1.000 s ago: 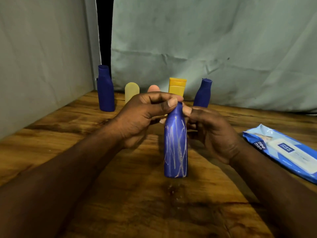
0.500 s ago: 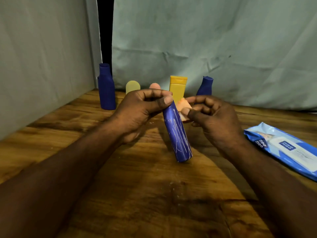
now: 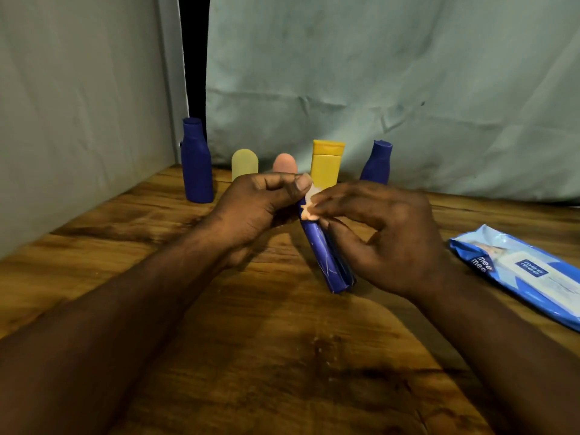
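A blue bottle [image 3: 326, 259] streaked with pale scratches tilts above the wooden table [image 3: 251, 356], its base pointing down and to the right. My left hand [image 3: 260, 205] grips its upper end, thumb on top. My right hand [image 3: 383, 233] pinches a small pale orange scrap [image 3: 309, 207] against the bottle near its top. The bottle's neck is hidden by my fingers.
At the back stand a tall blue bottle [image 3: 196, 161], a yellow rounded cap [image 3: 244, 163], a pink rounded cap [image 3: 285, 163], a yellow bottle [image 3: 326, 163] and a smaller blue bottle [image 3: 376, 163]. A blue wipes pack [image 3: 527, 274] lies at the right. Cloth walls close left and back.
The bottle went from upright on the table to lifted and tilted, base swung right. My right hand came over it with the orange scrap against its top.
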